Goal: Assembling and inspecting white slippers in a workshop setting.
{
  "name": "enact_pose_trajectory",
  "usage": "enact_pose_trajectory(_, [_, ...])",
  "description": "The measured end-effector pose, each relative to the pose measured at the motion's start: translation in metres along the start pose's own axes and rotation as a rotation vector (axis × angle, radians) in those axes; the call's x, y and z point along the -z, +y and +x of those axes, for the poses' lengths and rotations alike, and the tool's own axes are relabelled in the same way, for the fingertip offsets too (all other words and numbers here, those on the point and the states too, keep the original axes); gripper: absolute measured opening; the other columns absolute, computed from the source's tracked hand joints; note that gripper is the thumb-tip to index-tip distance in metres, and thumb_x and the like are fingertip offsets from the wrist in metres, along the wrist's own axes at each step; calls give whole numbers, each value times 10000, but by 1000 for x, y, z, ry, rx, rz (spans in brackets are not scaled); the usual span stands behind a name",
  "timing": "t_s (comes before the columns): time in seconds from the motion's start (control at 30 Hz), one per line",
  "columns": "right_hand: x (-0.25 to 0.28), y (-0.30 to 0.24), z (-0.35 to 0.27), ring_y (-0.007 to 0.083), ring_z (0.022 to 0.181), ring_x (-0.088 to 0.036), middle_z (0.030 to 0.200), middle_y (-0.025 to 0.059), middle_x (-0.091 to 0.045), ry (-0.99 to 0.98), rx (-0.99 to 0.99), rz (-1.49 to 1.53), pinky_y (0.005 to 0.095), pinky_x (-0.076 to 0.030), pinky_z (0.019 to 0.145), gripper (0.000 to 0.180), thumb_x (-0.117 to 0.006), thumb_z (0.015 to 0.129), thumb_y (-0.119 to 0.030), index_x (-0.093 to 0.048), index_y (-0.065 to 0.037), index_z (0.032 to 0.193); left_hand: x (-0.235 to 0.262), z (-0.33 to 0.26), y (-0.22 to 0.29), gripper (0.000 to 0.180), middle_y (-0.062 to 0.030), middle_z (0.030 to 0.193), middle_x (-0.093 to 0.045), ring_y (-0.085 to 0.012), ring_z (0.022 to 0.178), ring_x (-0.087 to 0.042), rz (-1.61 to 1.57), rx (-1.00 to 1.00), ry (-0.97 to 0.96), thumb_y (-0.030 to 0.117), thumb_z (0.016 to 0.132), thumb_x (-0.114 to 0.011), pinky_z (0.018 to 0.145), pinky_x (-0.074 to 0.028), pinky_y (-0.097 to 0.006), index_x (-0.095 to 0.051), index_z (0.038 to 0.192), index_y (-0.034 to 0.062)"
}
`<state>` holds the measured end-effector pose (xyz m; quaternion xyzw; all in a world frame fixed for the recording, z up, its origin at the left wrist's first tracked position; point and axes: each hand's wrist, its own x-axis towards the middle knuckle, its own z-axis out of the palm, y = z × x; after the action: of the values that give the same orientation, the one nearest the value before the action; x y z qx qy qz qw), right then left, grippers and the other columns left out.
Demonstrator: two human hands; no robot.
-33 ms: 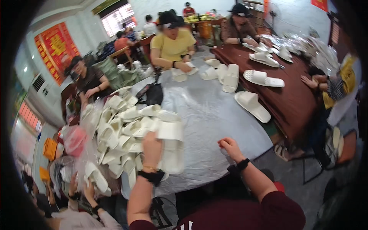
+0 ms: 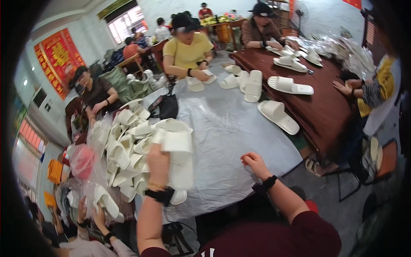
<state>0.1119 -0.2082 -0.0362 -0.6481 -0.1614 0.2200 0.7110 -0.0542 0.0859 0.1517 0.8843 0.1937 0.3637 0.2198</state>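
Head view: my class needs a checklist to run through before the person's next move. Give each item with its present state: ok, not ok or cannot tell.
1. The left hand has hold of a white slipper: ok, it grips the slipper at its side.
2. The right hand is free: ok, nothing shows in it; it hovers with fingers curled.
3. The underside of the held slipper is unmarked: cannot tell, it faces away from the camera.
4. The heap of slippers is in neat rows: not ok, they lie jumbled at many angles.
5. The grey table cover is smooth: not ok, wrinkles show.
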Motion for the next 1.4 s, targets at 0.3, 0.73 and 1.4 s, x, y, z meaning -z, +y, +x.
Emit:
enact_pose_trajectory(0.3, [92,-47,75,141,731,-600,823,68,-644,439,299,-327,268,-476,651,213,-557,845,-121,-614,1,1009,98,52,-119,576,-222,1206,-524,-384,1131,-466,481,22,115,125,757,-684,985,-340,-445,-469,1274,-6])
enact_pose_trajectory(0.73, [160,-72,190,439,1017,-567,1076,320,-579,821,217,-728,446,-463,873,746,-573,724,-103,-237,-3,1383,-3,-156,-9,277,-158,1005,-612,-343,960,-553,72,-44,-200,47,767,-629,864,-420,-409,-614,1041,17])
enact_pose_trajectory(1.4, [251,-90,222,228,740,-544,846,77,-542,356,7,200,334,-450,672,364,-480,683,-32,-584,-7,1031,-26,-201,5,141,-100,921,-641,-287,874,-590,-167,24,-316,110,815,-609,789,-466,-366,-651,936,52])
